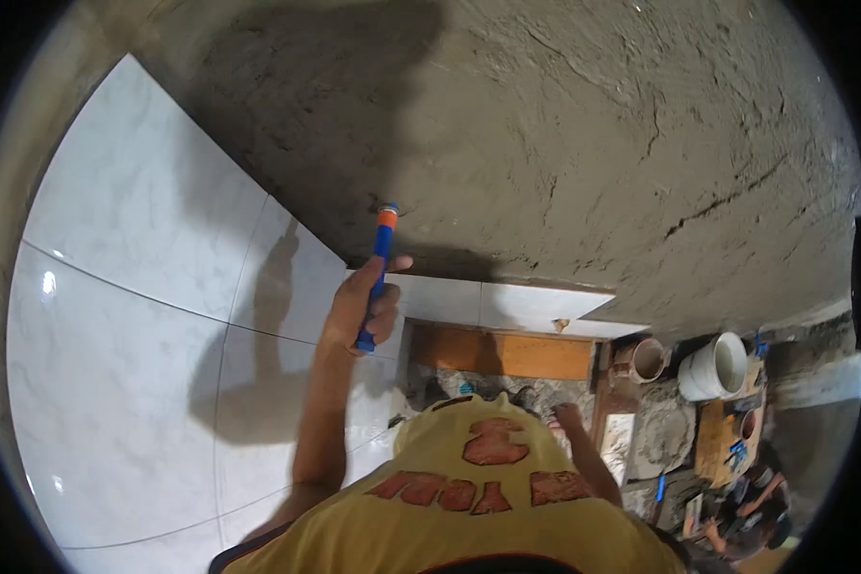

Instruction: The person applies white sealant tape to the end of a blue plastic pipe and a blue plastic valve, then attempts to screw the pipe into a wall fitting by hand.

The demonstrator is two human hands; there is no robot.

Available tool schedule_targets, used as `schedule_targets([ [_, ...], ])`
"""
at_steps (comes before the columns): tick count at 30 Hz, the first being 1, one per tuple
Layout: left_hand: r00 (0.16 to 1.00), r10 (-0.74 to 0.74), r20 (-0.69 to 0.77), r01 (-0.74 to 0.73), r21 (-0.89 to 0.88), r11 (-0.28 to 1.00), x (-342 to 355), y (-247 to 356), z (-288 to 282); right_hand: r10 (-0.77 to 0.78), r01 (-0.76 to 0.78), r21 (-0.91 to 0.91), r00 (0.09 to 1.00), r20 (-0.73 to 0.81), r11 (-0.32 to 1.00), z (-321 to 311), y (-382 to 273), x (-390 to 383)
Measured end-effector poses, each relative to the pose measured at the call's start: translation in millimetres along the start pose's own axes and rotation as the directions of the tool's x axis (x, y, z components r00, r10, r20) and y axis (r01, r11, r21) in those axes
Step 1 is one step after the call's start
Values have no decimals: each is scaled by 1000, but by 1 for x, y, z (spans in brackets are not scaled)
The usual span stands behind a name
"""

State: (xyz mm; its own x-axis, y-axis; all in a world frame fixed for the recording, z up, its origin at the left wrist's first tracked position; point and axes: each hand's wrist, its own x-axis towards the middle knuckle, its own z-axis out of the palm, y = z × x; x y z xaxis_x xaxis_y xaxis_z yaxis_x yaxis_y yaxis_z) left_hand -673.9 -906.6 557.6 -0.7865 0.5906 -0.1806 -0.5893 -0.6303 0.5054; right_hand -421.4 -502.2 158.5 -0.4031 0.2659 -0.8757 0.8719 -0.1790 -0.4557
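My left hand is wrapped round a slim blue stick-like tool with an orange band near its far end. The tool's exact kind is unclear. Its tip lies over the rough grey mortar surface; whether it touches is hard to tell. Below and left of this hand are large white marbled tiles, with its shadow cast on them. A narrow row of white tiles runs along the mortar's lower edge. Low beside my shirt, my right hand shows small and partly, its fingers not clear.
An orange-brown board lies below the narrow tiles. To the right stand a white bucket and a smaller brown bucket, near a pan of grey mortar. Another person crouches at the lower right.
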Motion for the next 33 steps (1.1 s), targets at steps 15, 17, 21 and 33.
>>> schedule_targets([
  [15,992,-67,-108,77,93,993,-1,-3,14,32,-41,167,998,57,985,-21,18,26],
  [17,929,58,-367,187,598,780,2,2,41,9,-8,144,1000,-2,990,-18,18,16],
  [21,897,278,-345,245,909,338,3,11,38,5,-5,6,1000,-18,1000,-6,8,16],
  [33,927,-15,-375,195,446,873,8,10,19,-117,116,-95,993,3,989,1,-23,4],
])
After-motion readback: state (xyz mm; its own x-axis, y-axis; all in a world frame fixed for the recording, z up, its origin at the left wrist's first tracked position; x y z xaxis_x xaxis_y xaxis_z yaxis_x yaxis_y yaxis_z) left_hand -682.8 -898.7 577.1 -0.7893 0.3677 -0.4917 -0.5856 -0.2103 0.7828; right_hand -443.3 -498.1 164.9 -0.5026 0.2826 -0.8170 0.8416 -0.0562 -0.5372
